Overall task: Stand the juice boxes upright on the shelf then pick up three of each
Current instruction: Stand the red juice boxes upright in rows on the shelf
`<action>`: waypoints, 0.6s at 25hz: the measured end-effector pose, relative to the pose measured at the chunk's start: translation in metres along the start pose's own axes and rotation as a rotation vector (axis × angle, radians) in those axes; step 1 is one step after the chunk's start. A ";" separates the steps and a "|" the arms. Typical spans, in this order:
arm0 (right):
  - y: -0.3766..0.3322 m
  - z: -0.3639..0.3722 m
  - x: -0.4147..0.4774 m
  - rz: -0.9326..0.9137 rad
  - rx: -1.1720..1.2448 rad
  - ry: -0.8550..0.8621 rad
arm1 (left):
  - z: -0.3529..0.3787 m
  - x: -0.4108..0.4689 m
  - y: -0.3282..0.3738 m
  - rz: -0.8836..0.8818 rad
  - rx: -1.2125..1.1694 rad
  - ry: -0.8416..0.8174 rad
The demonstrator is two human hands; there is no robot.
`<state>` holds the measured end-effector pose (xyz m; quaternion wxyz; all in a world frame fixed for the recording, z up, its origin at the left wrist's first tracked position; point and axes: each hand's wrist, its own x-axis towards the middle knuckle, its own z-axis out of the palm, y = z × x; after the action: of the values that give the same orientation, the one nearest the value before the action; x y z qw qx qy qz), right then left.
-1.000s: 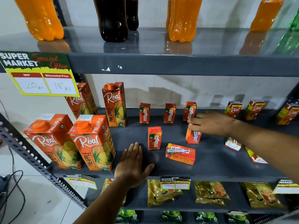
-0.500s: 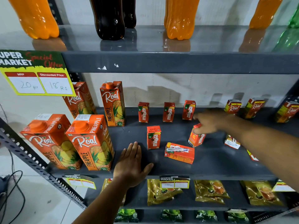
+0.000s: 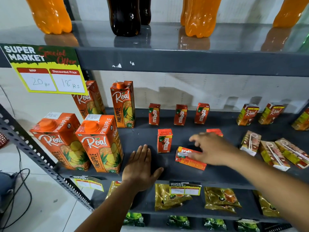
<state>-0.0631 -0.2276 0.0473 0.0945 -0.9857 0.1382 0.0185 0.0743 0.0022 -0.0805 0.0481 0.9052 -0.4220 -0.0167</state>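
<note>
On the grey middle shelf, several small red Maaza boxes stand upright: three at the back, one nearer, and one mostly hidden behind my right hand. Another Maaza box lies flat near the front. My right hand hovers over that box with fingers spread, touching its right end. My left hand rests flat, palm down, on the shelf's front edge. To the right, small Real boxes stand at the back while three lie flat.
Tall orange Real pineapple cartons stand at the shelf's left. Orange and dark soda bottles sit on the top shelf. A price sign hangs at upper left. Snack pouches fill the lower shelf. A perforated metal upright slants at left.
My right hand stood a Maaza box upright, released it, and moved down and left to the flat Maaza box. My left hand stayed put.
</note>
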 end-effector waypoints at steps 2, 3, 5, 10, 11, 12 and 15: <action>-0.012 0.029 0.001 0.062 -0.019 -0.097 | -0.001 -0.001 0.000 0.002 0.010 -0.001; -0.016 0.038 0.004 0.098 -0.017 -0.123 | -0.002 -0.001 0.000 0.000 0.015 -0.001; -0.020 0.046 0.010 0.149 -0.020 -0.160 | -0.003 -0.002 0.001 -0.005 0.018 -0.010; -0.015 0.051 0.007 0.199 -0.026 -0.124 | -0.002 -0.001 0.001 -0.005 0.012 -0.013; -0.017 0.052 0.007 0.183 0.001 -0.094 | -0.002 -0.001 0.001 -0.006 0.009 -0.009; -0.020 0.053 0.008 0.169 0.031 -0.063 | -0.002 -0.001 0.001 -0.008 0.008 -0.006; -0.027 0.055 0.012 0.197 0.092 0.035 | -0.002 -0.001 0.002 -0.007 0.013 -0.015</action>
<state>-0.0450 -0.1944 -0.0023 0.1352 -0.9621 0.2367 0.0040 0.0723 0.0020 -0.0783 0.0392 0.9067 -0.4195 -0.0208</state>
